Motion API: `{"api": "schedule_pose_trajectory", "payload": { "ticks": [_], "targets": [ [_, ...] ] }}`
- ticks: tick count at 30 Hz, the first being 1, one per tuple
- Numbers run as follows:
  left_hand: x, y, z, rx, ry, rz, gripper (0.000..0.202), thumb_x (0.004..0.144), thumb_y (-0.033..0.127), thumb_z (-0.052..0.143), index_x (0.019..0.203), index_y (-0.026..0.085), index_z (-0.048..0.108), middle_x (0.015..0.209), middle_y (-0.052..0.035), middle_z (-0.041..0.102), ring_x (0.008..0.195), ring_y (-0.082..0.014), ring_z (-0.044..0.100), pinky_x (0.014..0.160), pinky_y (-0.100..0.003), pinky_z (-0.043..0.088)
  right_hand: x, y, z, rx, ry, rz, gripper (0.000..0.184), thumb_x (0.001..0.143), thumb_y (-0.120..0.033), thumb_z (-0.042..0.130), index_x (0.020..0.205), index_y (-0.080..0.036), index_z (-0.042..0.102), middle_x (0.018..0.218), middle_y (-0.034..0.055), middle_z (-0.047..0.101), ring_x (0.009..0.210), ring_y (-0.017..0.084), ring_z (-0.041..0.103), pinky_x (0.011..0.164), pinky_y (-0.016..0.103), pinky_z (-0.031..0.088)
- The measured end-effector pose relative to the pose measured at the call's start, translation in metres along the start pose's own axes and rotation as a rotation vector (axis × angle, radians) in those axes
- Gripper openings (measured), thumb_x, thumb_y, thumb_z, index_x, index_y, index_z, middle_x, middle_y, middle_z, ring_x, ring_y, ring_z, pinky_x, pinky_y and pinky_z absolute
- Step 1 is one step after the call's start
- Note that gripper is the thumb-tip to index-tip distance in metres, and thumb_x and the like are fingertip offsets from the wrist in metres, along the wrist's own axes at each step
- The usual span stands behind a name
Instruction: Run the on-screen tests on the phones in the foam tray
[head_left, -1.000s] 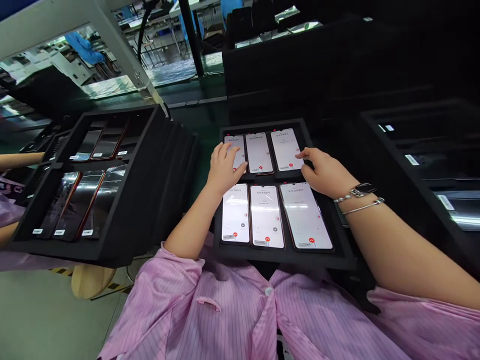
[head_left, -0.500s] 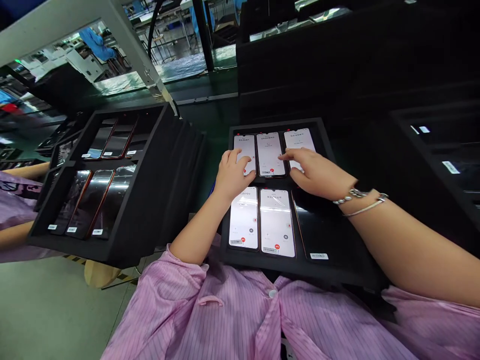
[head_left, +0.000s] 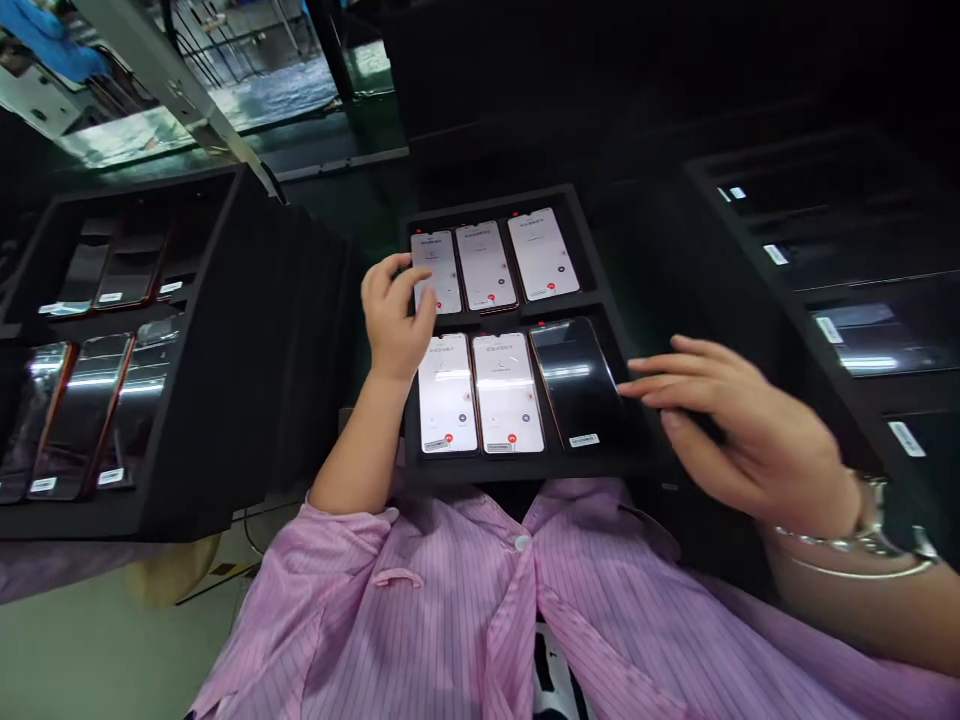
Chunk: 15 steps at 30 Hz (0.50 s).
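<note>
A black foam tray [head_left: 600, 290] rests in front of me with two rows of three phones. Five phones show lit white screens; the near right phone [head_left: 577, 380] is dark. My left hand [head_left: 394, 320] hovers at the tray's left edge, fingers loosely curled, thumb over the far left phone [head_left: 439, 262]. It holds nothing I can see. My right hand [head_left: 739, 435] is off the tray's right side, fingers stretched out flat and pointing left, fingertips near the dark phone's right edge. A bracelet and a watch sit on that wrist.
A second black tray [head_left: 225, 420] with several dark phones stands tilted at the left. More black trays with labelled phones [head_left: 862, 340] line the right. A metal frame post [head_left: 180, 90] crosses the upper left. My pink striped smock fills the bottom.
My right hand has left the far row and drawn back to the tray's right side. The near right phone's screen went dark half a second ago. The left hand lifted slightly off the far left phone.
</note>
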<state>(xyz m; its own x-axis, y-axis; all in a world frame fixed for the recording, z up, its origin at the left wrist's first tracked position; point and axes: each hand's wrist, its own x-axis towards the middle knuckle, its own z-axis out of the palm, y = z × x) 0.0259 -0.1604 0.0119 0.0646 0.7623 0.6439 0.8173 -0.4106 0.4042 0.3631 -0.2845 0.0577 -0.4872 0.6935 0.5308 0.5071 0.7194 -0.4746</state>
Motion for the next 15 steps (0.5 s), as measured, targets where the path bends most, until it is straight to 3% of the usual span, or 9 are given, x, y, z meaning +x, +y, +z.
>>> {"api": "schedule_pose_trajectory", "payload": {
  "ticks": [2,3,6,8,11,15],
  "targets": [
    [-0.022,0.013,-0.023,-0.138,0.068,0.012,0.024,0.101,0.033,0.054,0.116,0.018,0.066,0.133,-0.0124,0.056,0.131,-0.0257,0.053,0.117,-0.044,0.042,-0.020,0.007,0.007,-0.015,-0.028,0.017,0.027,0.093,-0.006,0.055,0.115,-0.022,0.060,0.110,0.0065,0.073,0.115,0.028,0.068,0.115,0.058,0.045],
    [-0.036,0.021,-0.036,-0.197,0.028,0.018,0.025,0.101,0.035,0.055,0.117,0.019,0.065,0.135,-0.0121,0.055,0.132,-0.0256,0.053,0.116,-0.044,0.043,-0.029,0.010,0.010,-0.027,-0.041,0.030,0.026,0.094,-0.006,0.055,0.115,-0.021,0.060,0.111,0.0068,0.073,0.116,0.028,0.067,0.115,0.058,0.045],
    [-0.083,0.045,-0.074,-0.241,-0.223,0.040,0.030,0.099,0.036,0.060,0.126,0.023,0.061,0.148,-0.0114,0.047,0.139,-0.0282,0.047,0.119,-0.049,0.039,-0.043,0.015,0.017,-0.051,-0.055,0.053,0.025,0.096,-0.007,0.054,0.117,-0.019,0.060,0.113,0.0078,0.072,0.120,0.028,0.066,0.114,0.059,0.045],
    [-0.110,0.055,-0.089,-0.191,-0.345,0.022,0.036,0.097,0.034,0.063,0.132,0.025,0.058,0.153,-0.0120,0.042,0.144,-0.0303,0.042,0.121,-0.052,0.036,-0.047,0.017,0.021,-0.047,-0.040,0.057,0.025,0.095,-0.007,0.055,0.117,-0.019,0.060,0.113,0.0079,0.072,0.120,0.028,0.066,0.115,0.059,0.045],
    [-0.140,0.060,-0.093,-0.151,-0.387,-0.089,0.041,0.097,0.031,0.063,0.137,0.025,0.054,0.156,-0.0134,0.039,0.146,-0.0314,0.039,0.120,-0.055,0.036,-0.047,0.022,0.028,-0.034,0.030,0.076,0.025,0.094,-0.007,0.056,0.114,-0.020,0.061,0.109,0.0068,0.073,0.117,0.028,0.068,0.114,0.056,0.046],
    [-0.155,0.057,-0.082,-0.236,-0.288,-0.239,0.042,0.097,0.030,0.063,0.137,0.023,0.053,0.154,-0.0150,0.042,0.144,-0.0298,0.045,0.116,-0.051,0.044,-0.043,0.023,0.027,-0.086,-0.027,0.100,0.022,0.096,-0.012,0.055,0.115,-0.023,0.062,0.110,0.0051,0.074,0.120,0.029,0.067,0.116,0.060,0.044]
  ]
}}
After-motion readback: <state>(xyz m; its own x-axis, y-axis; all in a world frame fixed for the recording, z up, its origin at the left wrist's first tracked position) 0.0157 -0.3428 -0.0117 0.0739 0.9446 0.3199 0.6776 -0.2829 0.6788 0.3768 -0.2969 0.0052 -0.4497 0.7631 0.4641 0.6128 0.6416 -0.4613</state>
